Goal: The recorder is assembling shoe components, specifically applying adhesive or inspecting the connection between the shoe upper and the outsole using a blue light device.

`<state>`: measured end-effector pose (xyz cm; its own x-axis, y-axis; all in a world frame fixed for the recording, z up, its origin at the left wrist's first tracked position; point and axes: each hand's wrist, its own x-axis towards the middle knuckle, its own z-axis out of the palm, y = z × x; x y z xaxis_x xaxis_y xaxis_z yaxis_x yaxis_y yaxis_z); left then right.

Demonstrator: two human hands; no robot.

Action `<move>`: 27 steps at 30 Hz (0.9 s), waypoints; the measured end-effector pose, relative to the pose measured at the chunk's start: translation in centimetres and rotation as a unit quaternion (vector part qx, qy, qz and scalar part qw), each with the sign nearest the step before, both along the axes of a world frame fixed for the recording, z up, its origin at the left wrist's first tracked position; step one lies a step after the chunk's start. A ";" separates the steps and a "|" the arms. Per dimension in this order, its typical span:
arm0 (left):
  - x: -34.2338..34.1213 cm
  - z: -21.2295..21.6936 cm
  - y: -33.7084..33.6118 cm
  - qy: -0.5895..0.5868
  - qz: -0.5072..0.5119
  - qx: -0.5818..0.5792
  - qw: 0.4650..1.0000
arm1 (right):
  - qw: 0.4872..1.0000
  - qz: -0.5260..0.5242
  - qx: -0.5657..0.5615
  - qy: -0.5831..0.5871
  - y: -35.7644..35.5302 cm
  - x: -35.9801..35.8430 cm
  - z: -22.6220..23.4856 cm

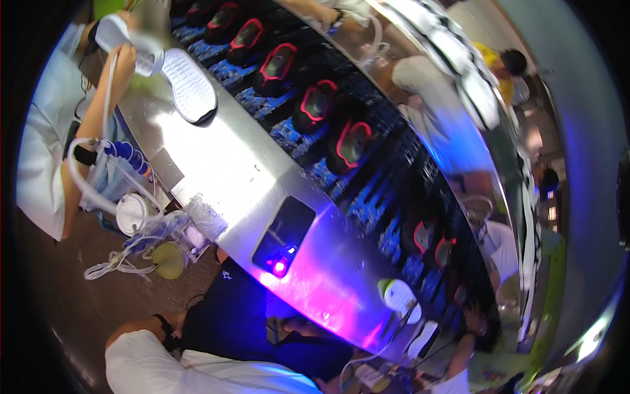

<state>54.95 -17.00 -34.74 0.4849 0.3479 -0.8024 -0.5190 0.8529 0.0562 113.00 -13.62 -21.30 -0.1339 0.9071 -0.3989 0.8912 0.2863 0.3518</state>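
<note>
My left hand (176,322), with a black band at its wrist, rests low beside the dark cloth (226,308) over my lap; its fingers are mostly hidden. Between folds of that cloth shows a dim patch of skin, apparently my right hand (298,326), its fingers too dark to read. Nothing can be made out in either hand. Ahead of my lap, a black smartphone (284,233) lies at the edge of the metal table (246,141), reflecting purple light. Farther up the table, a shoe (188,85) has its white sole facing up.
Black shoes with red-rimmed openings (316,102) line a dark conveyor (367,177). At left, a co-worker's hand (121,62) is at a white shoe (113,33). Hoses and round containers (133,213) crowd the table's left side. Another person's hand (476,320) reaches the belt at right.
</note>
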 end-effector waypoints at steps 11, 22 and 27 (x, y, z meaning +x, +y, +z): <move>-12.6 9.0 -1.9 0.315 -0.165 0.157 0.921 | 0.816 -0.315 -0.009 0.485 -2.7 -16.4 10.0; 8.6 22.5 18.1 0.457 -0.166 0.744 0.459 | 0.748 -0.220 0.217 0.588 1.9 -14.5 14.1; 14.3 18.3 22.3 0.569 -0.181 0.753 0.275 | 0.771 -0.192 0.316 0.519 8.0 -11.4 11.1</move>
<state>69.25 5.30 -16.46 0.4400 0.7953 0.4170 0.6701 -0.5999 0.4370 101.65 -5.61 -10.22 0.2440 0.9287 0.2794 0.7626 -0.0058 -0.6469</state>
